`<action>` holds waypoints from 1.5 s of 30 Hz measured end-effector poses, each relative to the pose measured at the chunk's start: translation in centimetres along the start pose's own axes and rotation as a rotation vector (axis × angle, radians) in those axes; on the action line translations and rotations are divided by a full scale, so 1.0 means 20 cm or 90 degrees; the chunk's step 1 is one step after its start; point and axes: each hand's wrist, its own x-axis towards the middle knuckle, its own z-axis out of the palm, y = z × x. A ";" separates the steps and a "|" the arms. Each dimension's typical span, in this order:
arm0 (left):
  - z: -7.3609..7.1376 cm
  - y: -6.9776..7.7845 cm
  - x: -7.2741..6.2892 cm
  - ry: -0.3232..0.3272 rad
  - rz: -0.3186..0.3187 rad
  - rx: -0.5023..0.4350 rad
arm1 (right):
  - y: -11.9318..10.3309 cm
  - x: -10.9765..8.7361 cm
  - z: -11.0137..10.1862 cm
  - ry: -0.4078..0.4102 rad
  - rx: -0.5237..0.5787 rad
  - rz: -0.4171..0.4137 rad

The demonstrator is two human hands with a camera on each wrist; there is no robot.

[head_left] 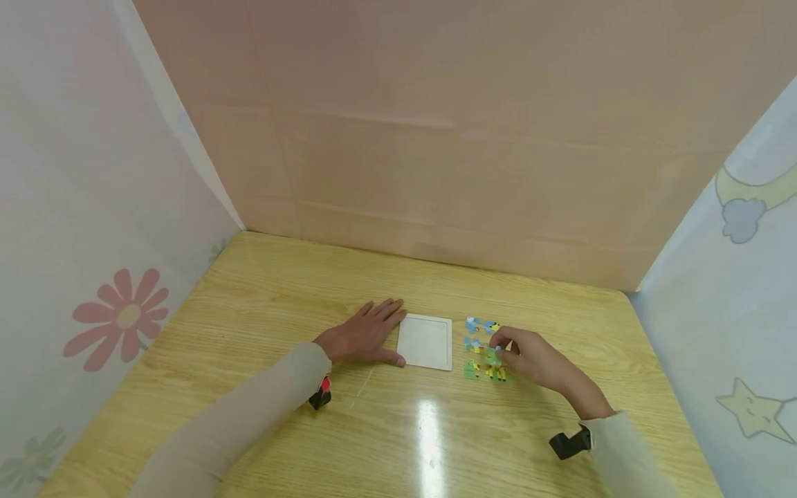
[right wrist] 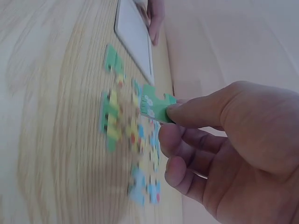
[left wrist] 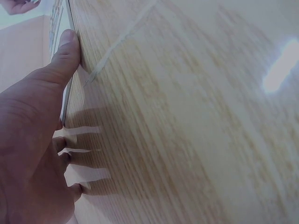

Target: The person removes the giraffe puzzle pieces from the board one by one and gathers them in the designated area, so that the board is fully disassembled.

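Observation:
My right hand (head_left: pixel 534 358) pinches a green jigsaw piece (right wrist: pixel 153 102) with white flowers between thumb and fingers, raised above the table. Below it lie several loose jigsaw pieces in rows: blue ones (head_left: pixel 472 324) at the back, a green one (head_left: pixel 470 371) and a yellow and green one (head_left: pixel 497 373) at the front. Left of them lies a square white puzzle tray (head_left: pixel 425 342) with nothing in it. My left hand (head_left: pixel 364 337) lies flat beside the tray's left edge, fingers spread and straight, thumb (left wrist: pixel 68 51) against that edge.
The pale wood table (head_left: pixel 299 297) runs back to a tan covered wall (head_left: pixel 436 173). Patterned cloth walls stand at the left (head_left: pixel 93 194) and right (head_left: pixel 747 304). A bright light reflection shows on the table front.

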 end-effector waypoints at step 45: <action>-0.01 0.01 0.01 -0.002 -0.003 -0.006 | 0.22 -0.20 -0.04 0.021 0.004 0.048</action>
